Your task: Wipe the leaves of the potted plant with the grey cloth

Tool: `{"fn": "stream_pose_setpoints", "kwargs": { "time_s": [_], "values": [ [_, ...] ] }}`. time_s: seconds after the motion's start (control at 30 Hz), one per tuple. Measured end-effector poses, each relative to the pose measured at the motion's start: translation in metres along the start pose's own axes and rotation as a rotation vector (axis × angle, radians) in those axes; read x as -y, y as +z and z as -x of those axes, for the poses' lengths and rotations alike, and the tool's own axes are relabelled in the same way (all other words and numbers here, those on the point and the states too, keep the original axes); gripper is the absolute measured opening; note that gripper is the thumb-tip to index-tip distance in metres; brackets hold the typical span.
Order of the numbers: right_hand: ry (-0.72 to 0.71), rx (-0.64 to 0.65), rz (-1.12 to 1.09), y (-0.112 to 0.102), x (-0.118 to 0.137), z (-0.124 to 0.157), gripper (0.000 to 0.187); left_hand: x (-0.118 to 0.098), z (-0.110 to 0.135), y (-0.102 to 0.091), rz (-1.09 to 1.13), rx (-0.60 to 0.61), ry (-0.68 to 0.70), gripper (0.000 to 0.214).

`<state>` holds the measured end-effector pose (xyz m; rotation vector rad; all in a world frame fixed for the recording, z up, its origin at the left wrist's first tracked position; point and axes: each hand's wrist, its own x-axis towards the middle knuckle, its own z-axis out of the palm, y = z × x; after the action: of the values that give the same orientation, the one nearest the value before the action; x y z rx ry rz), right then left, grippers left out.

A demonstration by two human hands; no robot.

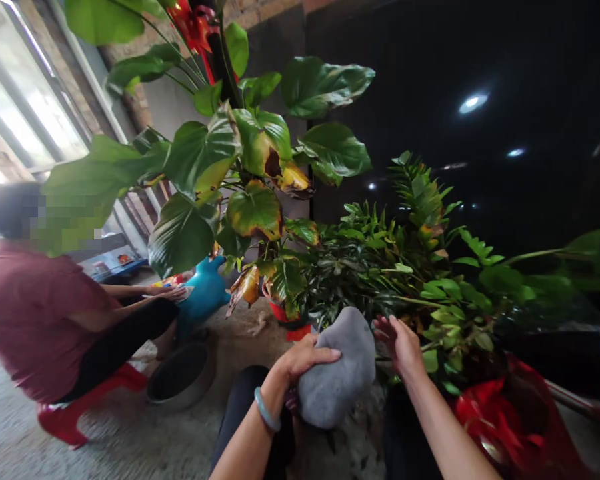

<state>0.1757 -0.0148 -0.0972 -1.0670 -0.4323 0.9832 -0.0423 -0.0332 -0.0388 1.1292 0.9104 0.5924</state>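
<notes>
My left hand [303,360], with a jade bangle on its wrist, grips a grey cloth [337,373] bunched in front of my knees. My right hand [400,343] reaches into the low plant with small dark green leaflets [380,267], its fingers spread apart among the stems and holding nothing that I can see. Behind that plant rises a taller plant with big heart-shaped leaves [205,160], some yellowed and brown at the edges, growing from a red pot [283,312].
At the left a person in a dark red shirt [35,313] squats on a red stool [67,417], hands on a teal vase [205,293]. A grey metal basin [180,373] sits on the speckled floor. Another red pot [510,413] stands at the lower right.
</notes>
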Motion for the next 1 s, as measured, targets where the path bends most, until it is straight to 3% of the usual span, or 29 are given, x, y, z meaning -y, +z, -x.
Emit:
{"fn": "stream_pose_setpoints", "kwargs": {
  "time_s": [0.1,0.2,0.27,0.33,0.4,0.53,0.6,0.7,0.83,0.9,1.0],
  "values": [
    [0.045,0.052,-0.011,0.008,-0.001,0.005,0.034,-0.032,0.006,-0.004,0.108,-0.129,0.157,0.037],
    [0.17,0.124,0.006,0.028,0.001,0.009,0.035,-0.07,-0.007,-0.004,0.242,-0.308,0.296,0.035],
    [0.238,0.173,0.047,0.044,0.002,0.011,0.036,-0.084,-0.02,-0.003,0.287,-0.356,0.318,0.037],
    [0.258,0.215,0.083,0.055,0.0,0.011,0.037,-0.083,-0.03,-0.001,0.276,-0.356,0.326,0.04],
    [0.254,0.227,0.1,0.058,-0.004,0.01,0.039,-0.068,-0.034,0.0,0.224,-0.341,0.314,0.041],
    [0.233,0.177,0.106,0.044,-0.012,0.011,0.041,-0.028,-0.022,-0.003,0.126,-0.267,0.127,0.04],
    [0.219,0.155,0.099,0.035,-0.014,0.014,0.04,-0.021,-0.01,-0.006,0.121,-0.195,0.066,0.039],
    [0.195,0.153,0.08,0.031,-0.015,0.022,0.036,-0.041,-0.002,-0.01,0.156,-0.184,0.183,0.04],
    [0.173,0.172,0.06,0.04,-0.014,0.028,0.035,-0.082,-0.02,-0.008,0.29,-0.339,0.378,0.041],
    [0.164,0.174,0.048,0.043,-0.013,0.029,0.035,-0.083,-0.032,-0.007,0.283,-0.373,0.358,0.041],
    [0.151,0.165,0.025,0.041,-0.009,0.029,0.037,-0.056,-0.03,-0.008,0.123,-0.307,0.216,0.037]
  ]
}}
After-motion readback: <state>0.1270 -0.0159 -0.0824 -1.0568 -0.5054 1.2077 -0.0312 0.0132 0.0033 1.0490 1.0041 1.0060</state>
